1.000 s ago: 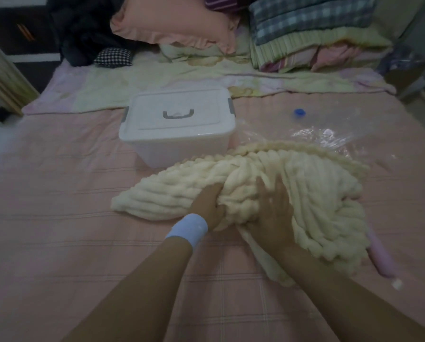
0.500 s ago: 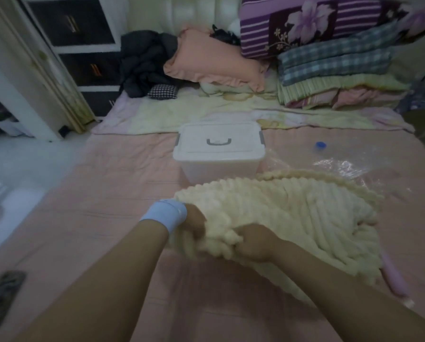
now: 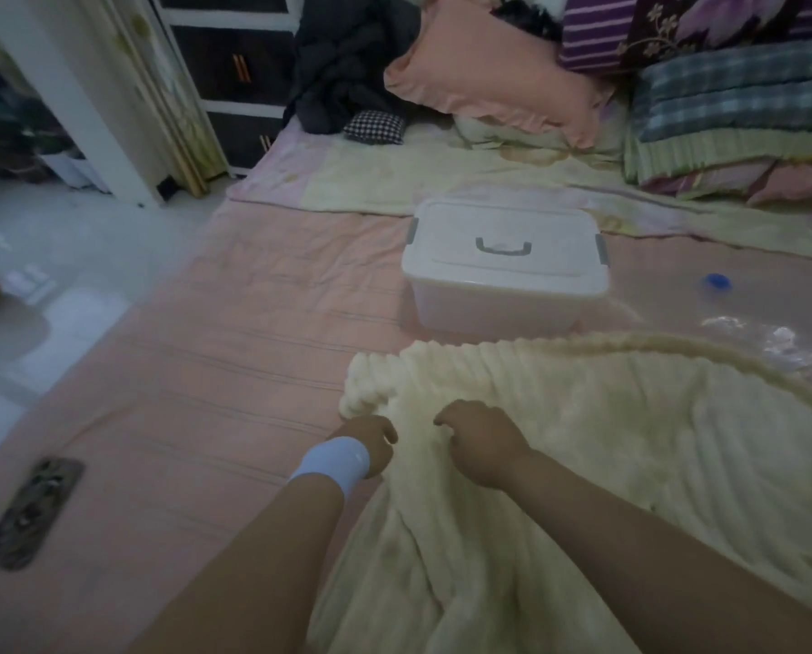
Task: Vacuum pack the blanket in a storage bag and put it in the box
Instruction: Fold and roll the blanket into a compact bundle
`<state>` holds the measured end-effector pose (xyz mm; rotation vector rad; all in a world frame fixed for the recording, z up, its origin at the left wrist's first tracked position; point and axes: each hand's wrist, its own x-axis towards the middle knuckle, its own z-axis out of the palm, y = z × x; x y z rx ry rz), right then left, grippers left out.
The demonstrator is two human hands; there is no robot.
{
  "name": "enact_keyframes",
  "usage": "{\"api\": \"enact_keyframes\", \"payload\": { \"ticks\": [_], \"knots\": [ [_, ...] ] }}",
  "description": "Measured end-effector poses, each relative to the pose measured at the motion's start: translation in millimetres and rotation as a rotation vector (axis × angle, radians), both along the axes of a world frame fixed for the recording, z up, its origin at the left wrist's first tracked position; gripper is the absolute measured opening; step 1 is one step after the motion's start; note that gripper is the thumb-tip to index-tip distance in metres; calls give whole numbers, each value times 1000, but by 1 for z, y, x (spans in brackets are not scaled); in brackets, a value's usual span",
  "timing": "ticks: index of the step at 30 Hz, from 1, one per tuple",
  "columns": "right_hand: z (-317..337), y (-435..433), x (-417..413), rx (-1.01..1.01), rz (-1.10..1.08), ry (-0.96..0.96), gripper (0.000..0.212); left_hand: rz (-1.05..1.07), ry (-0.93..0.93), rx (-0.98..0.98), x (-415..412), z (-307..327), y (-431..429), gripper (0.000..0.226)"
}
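A cream ribbed blanket [image 3: 621,446] lies spread over the pink bed, draping toward me between my arms. My left hand [image 3: 371,439], with a white wristband, grips the blanket's left edge. My right hand [image 3: 482,441] grips a fold of it just beside. A white lidded box [image 3: 505,269] with a grey handle stands behind the blanket. The clear storage bag [image 3: 767,323] with a blue valve cap [image 3: 716,280] lies flat at the right, partly under the blanket.
A dark phone [image 3: 33,509] lies on the bed at the left. Pillows and folded quilts [image 3: 734,110] are piled at the head of the bed. The bed's left edge drops to a white floor [image 3: 41,285].
The bunched blanket has been pulled open and toward me. Both hands moved back and left, gripping its edge. The view swung left and up.
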<state>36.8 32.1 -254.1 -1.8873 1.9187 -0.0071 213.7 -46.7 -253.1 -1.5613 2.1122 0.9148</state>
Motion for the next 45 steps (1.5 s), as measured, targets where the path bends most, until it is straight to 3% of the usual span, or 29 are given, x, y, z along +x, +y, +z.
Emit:
{"api": "enact_keyframes", "payload": {
  "ticks": [4, 8, 9, 11, 12, 14, 17, 19, 21, 23, 25, 27, 29, 31, 32, 35, 37, 39, 41, 43, 45],
  "knots": [
    [-32, -44, 24, -95, 121, 40, 57, 98, 16, -32, 9, -40, -39, 41],
    [-72, -75, 45, 163, -294, -49, 119, 349, 110, -24, 8, -64, -78, 56],
    [-80, -80, 42, 185, -364, -39, 118, 401, 139, 3, 6, -67, -85, 60],
    [-87, -88, 27, 182, -420, -96, 87, 443, 193, 68, 0, -72, -94, 67],
    [-86, -91, 13, 143, -461, -195, 68, 438, 218, 83, -4, -75, -97, 71],
    [-82, -88, -20, 95, -571, -399, 52, 467, 294, 65, -14, -78, -98, 79],
    [-80, -62, -84, 10, -735, -484, 57, 585, 515, -12, -40, -73, -89, 74],
    [-78, -38, -116, 35, -794, -339, 82, 547, 596, 21, -63, -71, -76, 74],
    [-76, -22, -134, 9, -818, -21, 103, 381, 577, 136, -89, -70, -63, 81],
    [-68, -19, -137, -337, -580, 302, 88, 179, 491, 274, -111, -68, -51, 85],
    [-60, -28, -134, -567, -140, 341, 80, 71, 431, 386, -125, -66, -45, 82],
    [-59, -34, -134, -411, 110, 348, 75, 54, 389, 405, -135, -64, -42, 80],
    [-62, -33, -140, -26, 57, 343, 68, 131, 393, 402, -139, -64, -46, 82],
    [-72, -28, -156, 171, -27, 242, 79, 217, 449, 412, -147, -62, -49, 90],
    [-73, -25, -161, 133, -38, 163, 84, 227, 474, 402, -153, -62, -49, 96],
    [-72, -19, -168, -108, -151, -97, 86, 151, 428, 323, -182, -60, -42, 110],
    [-71, -18, -166, -347, -353, -42, 84, 144, 388, 249, -200, -62, -36, 112],
    [-70, -19, -160, -348, -613, -24, 79, 216, 373, 237, -208, -62, -34, 107],
    [-71, -20, -154, -204, -758, -197, 80, 173, 359, 242, -202, -58, -37, 87],
    [-71, -23, -144, -168, -730, -328, 79, 96, 355, 222, -184, -42, -44, 66],
    [-63, -33, -124, -178, -649, -408, 74, 95, 399, 142, -156, -20, -57, 68]
  ]
}}
